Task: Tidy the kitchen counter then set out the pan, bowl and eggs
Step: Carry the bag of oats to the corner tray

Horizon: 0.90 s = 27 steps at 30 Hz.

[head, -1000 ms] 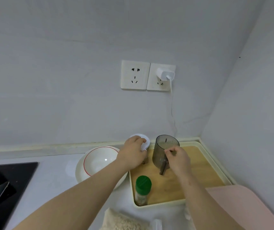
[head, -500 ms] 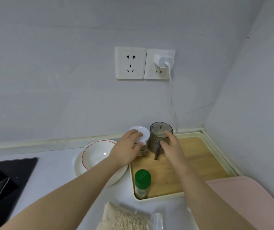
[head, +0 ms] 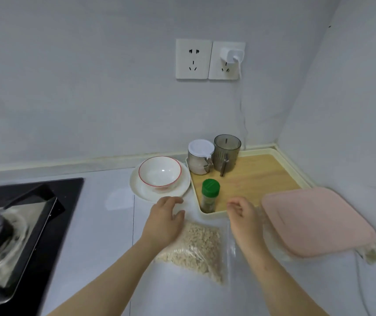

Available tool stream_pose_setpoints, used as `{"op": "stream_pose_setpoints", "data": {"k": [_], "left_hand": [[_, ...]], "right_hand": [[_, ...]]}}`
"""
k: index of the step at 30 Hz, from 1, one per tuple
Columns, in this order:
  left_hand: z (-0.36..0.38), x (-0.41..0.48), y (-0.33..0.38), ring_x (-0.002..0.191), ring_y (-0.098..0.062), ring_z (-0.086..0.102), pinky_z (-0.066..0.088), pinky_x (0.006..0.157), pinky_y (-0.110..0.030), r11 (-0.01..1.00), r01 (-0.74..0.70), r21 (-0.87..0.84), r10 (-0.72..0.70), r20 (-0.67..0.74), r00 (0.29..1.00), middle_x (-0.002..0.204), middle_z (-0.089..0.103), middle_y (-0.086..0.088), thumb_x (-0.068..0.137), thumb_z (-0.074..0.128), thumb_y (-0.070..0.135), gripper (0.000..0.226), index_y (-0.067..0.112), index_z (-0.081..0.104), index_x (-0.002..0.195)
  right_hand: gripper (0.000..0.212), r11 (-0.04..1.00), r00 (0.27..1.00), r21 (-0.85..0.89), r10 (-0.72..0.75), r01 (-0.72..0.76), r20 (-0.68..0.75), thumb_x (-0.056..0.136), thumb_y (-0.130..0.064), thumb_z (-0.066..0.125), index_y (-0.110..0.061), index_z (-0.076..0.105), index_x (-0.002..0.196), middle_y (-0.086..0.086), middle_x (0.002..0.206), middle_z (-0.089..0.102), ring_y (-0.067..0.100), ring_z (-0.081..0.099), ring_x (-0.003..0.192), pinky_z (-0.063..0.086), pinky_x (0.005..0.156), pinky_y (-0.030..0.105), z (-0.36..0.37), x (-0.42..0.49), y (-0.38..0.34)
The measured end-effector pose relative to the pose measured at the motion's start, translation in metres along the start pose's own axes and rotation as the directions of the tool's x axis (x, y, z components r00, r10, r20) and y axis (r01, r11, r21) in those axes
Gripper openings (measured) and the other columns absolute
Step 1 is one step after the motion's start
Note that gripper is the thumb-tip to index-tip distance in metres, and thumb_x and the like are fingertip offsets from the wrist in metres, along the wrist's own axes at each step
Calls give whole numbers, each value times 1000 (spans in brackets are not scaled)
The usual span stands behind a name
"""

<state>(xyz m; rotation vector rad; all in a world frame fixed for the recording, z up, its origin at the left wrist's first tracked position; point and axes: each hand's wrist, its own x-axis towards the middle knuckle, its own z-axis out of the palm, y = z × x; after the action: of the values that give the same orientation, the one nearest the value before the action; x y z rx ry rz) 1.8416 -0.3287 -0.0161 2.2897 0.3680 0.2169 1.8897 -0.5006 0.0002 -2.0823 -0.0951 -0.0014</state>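
Wood-faced tray [head: 262,174], back-left corner: white-lidded jar [head: 199,159] & grey cup [head: 227,151] now parked side by side, both let go. L hand [head: 164,218] & R hand [head: 244,216] have pulled back since, hovering over oat bag [head: 196,247]; fingers loose, part-curled, holding nothing. Red-rimmed bowl [head: 159,171] sits on plate [head: 183,185], just left of tray. Judged: jars sorted, bag next; eggs not in view.
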Motion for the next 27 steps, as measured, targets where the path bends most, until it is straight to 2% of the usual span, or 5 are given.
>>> {"op": "stream_pose_setpoints", "data": {"k": [6,10,15,20,27], "left_hand": [[17,-31,-9,131,-19,36,24,108,-25,996,88,-2,-87,120,989,142,36,1,95,48,32,46,20,40,138],[12,-35,-11,126,-20,41,32,104,-29,979,179,-95,-161,170,972,135,41,0,93,49,40,45,30,40,136],[10,-34,-10,110,-26,53,47,93,-37,956,271,-109,-244,208,947,119,53,-7,92,48,45,41,35,39,131],[-10,-36,-2,91,-24,61,53,69,-30,782,410,-470,-328,249,911,113,57,-13,93,53,34,23,30,51,115],[-55,-9,59,79,-11,56,47,62,-25,697,228,-679,-221,99,970,94,56,2,94,50,33,12,33,54,106]], "right_hand": [[45,973,972,-35,229,-227,56,94,-22,51,-7,42,135,10,134,49,25,45,125,36,100,31,14,-40,19],[39,918,904,-75,398,-390,155,95,-32,45,-6,49,123,13,123,57,28,53,109,39,89,31,23,-52,20],[29,951,943,-125,299,-282,148,99,-26,38,-7,57,107,11,108,61,27,55,106,39,86,30,23,-52,17],[25,986,971,41,154,-164,181,98,-28,41,-11,59,92,4,90,63,19,59,91,45,79,30,13,-50,-7],[36,934,999,358,-9,-10,49,92,-36,51,-12,49,66,7,65,51,24,51,68,46,70,39,-16,-14,-72]]}}
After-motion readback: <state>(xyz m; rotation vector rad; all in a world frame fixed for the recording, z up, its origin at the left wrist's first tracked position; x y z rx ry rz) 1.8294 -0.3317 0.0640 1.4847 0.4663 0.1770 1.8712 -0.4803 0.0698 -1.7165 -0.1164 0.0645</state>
